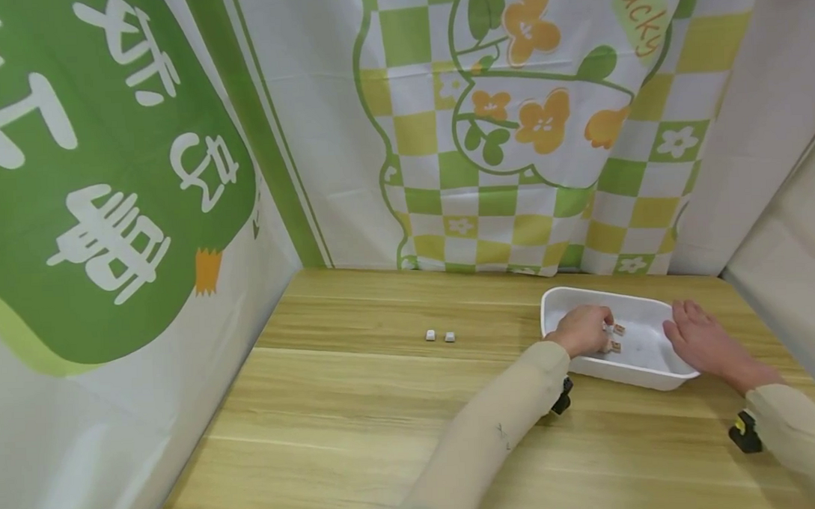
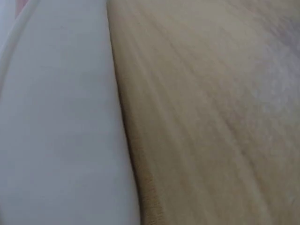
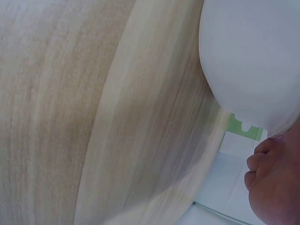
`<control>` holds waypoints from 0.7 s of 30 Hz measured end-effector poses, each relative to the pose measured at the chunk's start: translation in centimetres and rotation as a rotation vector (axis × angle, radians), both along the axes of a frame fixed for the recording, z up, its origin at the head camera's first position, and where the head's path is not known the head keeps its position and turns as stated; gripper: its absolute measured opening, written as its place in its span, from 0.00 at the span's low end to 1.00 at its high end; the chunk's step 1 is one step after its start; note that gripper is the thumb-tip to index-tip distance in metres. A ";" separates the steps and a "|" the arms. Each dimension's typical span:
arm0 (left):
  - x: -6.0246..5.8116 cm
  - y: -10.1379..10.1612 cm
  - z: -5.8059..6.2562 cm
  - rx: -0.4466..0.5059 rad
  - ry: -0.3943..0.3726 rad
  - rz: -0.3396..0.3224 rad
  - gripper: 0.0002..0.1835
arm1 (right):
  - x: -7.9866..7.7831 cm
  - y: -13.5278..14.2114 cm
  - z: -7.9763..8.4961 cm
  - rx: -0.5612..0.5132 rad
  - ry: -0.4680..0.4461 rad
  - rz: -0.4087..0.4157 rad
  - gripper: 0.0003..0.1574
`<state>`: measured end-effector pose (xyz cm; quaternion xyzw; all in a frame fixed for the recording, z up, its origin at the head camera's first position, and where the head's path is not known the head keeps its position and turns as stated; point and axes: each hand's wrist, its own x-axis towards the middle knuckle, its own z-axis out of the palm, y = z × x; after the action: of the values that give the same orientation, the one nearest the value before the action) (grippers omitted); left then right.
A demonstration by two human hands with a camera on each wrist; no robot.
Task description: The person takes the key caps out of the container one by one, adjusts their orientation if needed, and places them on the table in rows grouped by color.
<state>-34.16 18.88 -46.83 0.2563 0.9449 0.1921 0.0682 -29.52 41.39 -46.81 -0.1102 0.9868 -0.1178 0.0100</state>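
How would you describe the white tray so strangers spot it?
Find the wooden table in front of the checkered curtain. Toward the table's far right sits the tray, the left hand inside, the right hand at its right end. It's long and hollow, unlike the small white blocks to its left.

“Lucky” (image 1: 639, 14), curtain (image 1: 512, 161); Chinese characters (image 1: 114, 246), green cloth (image 1: 38, 200)

Around the tray (image 1: 644, 377)

The tray stands on the tabletop (image 1: 359, 406). In it lie two small tiles (image 1: 619, 329), one behind the other, just right of the left grip (image 1: 583, 331), which is over the tray's left part. The right grip (image 1: 705, 339) is at its right end. Left of the tray, well apart, two blocks (image 1: 449, 337) lie side by side. Behind it hangs a curtain (image 1: 513, 180).
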 end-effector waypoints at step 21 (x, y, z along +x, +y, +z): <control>-0.2 0.5 -1.1 -0.082 -0.041 0.012 0.27 | 0.0 0.0 -0.2 0.043 0.075 0.027 0.40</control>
<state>-34.38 19.39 -47.92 0.2435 0.9519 0.1589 0.0968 -29.53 41.43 -46.97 -0.1275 0.9873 -0.0923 -0.0232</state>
